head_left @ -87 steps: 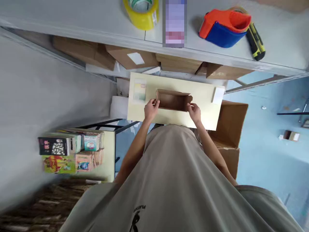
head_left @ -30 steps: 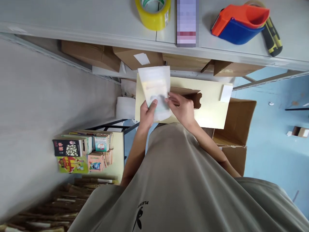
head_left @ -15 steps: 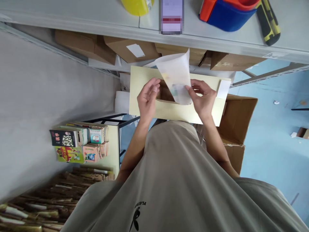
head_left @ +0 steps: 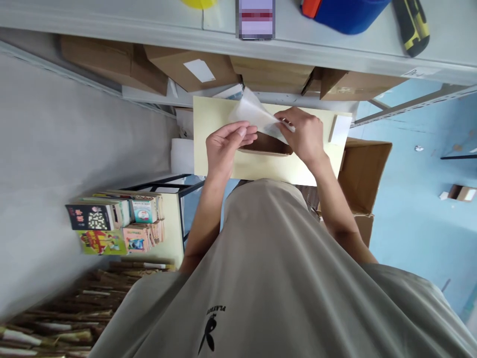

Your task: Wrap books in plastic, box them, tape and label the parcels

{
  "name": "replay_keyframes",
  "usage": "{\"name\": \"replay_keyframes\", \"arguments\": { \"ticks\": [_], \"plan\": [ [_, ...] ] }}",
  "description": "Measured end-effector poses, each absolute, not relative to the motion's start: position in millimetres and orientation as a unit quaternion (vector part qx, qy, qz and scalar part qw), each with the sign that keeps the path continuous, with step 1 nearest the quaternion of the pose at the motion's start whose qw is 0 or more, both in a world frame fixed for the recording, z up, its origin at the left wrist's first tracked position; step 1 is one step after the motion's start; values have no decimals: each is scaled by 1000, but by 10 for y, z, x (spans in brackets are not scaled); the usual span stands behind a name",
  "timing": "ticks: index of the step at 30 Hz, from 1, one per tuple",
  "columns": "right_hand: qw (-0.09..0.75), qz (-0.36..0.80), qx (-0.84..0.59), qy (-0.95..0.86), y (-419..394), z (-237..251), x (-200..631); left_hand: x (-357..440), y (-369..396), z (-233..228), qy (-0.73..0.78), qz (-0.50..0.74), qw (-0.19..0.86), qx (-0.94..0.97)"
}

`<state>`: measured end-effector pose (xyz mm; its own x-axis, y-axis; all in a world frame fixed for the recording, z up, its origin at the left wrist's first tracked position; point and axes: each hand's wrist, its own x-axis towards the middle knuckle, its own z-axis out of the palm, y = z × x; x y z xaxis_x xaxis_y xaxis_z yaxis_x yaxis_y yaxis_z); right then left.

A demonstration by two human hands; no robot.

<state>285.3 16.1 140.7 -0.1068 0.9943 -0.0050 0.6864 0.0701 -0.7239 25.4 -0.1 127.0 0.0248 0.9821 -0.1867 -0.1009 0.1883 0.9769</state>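
Right hand (head_left: 303, 133) is pinching the lower right edge of a translucent white bag (head_left: 256, 112) between thumb and fingers, the grip narrow. Left hand (head_left: 225, 148) is cupping loosely beside the bag's near left edge, thumb lying close to the fingers; cannot tell whether it is touching the bag. The bag is slanting above the far part of a small open cardboard box (head_left: 263, 152) and is hiding part of its opening; print is showing faintly through. The box is sitting on a pale yellow table (head_left: 208, 114), its near rim facing the person. A white block (head_left: 340, 130) is lying near the table's right end. On the grey shelf (head_left: 112, 15) beyond, a blurred phone (head_left: 256, 19), a blue and orange object (head_left: 350, 16) and a yellow-black cutter (head_left: 413, 30) are resting, well apart from both hands.
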Motion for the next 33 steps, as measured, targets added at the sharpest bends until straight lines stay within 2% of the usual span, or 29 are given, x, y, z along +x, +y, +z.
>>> {"name": "replay_keyframes", "arguments": {
  "ticks": [8,15,20,23,27,29,31,33],
  "plan": [
    [7,252,-626,-738,307,1018,2479,121,41,1010,529,468,582,404],
    [-43,275,-625,-729,383,578,2298,-105,162,810,544,440,597,393],
    [-114,314,-630,-701,388,336,2273,-175,247,678,561,412,595,401],
    [-58,338,-647,-681,226,368,2452,-229,286,526,578,404,574,416],
    [145,342,-686,-626,-198,594,2906,-347,310,240,631,382,507,445],
    [220,319,-729,-564,-411,681,3154,-393,300,116,653,353,491,457],
    [248,320,-765,-501,-568,687,3355,-411,280,27,655,323,495,471],
    [269,369,-768,-449,-656,607,3470,-401,260,-27,645,296,509,487]
  ]
}}
